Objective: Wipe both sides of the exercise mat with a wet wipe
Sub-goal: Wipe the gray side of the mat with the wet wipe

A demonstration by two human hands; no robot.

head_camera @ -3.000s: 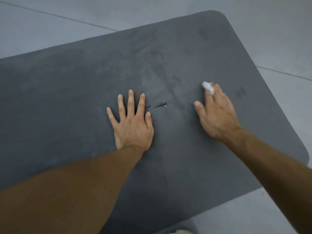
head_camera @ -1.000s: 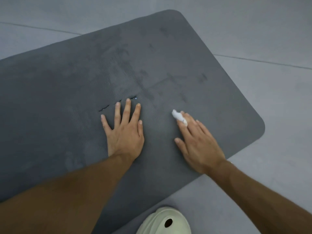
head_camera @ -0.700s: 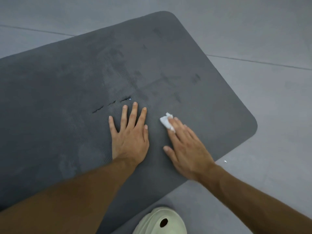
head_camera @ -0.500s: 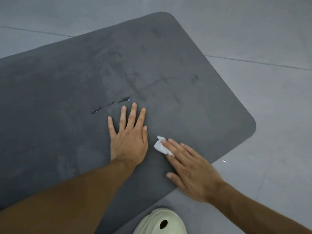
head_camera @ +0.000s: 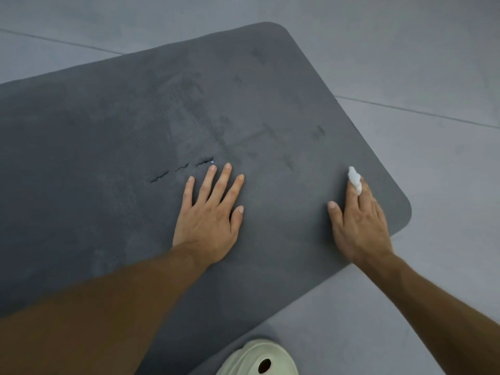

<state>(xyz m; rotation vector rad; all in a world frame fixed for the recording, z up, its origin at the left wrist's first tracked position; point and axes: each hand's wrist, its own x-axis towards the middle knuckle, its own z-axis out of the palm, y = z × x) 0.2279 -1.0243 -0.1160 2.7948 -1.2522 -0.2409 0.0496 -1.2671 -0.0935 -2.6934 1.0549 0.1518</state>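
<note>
A dark grey exercise mat (head_camera: 113,136) lies flat on the floor, with darker damp streaks and three short tears (head_camera: 184,167) near its middle. My left hand (head_camera: 209,215) rests on the mat, palm down, fingers spread and straight, fingertips just below the tears. My right hand (head_camera: 358,220) lies flat near the mat's right end with its fingers straight, pressing a small crumpled white wet wipe (head_camera: 355,180) against the mat. The wipe sticks out at the fingertips of that hand.
Grey tiled floor (head_camera: 422,77) surrounds the mat, with a grout line running to the right. A pale green clog shoe (head_camera: 257,359) sits at the bottom edge, just off the mat's near edge. The mat's rounded right corner (head_camera: 403,209) is close to my right hand.
My right hand has swept the wipe from beside my left hand out to the right, toward the mat's right end. My left hand has stayed planted.
</note>
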